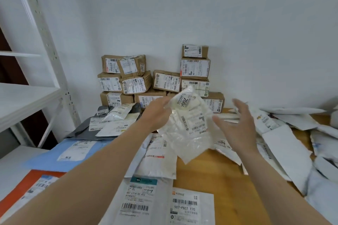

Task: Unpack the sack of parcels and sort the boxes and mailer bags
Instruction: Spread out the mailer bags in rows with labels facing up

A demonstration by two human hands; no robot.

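The fingers [164,103] of my left hand [156,115] are curled round the upper left edge of a crinkled, translucent white plastic mailer bag [190,129]. They lift it clear of the worktop with its label towards me, I judge so that I can read it before choosing a pile. My right hand [237,128] is released, its fingers straight and spread, just beside the bag's right edge. I cannot tell whether the thumb touches the plastic. It looks placed to steady or take the bag.

Below my fingers, flat white labelled mailers [159,160] lie on the wooden worktop [210,170]. Left of them a grey plastic mailer [82,131] and a blue flat mailer [47,159] are laid out, apparently sorted. Right of my right hand sprawls a loose heap of white mailer bags [285,144], probably not yet sorted. Beyond my fingers, brown cardboard boxes [194,68] are stacked against the wall.
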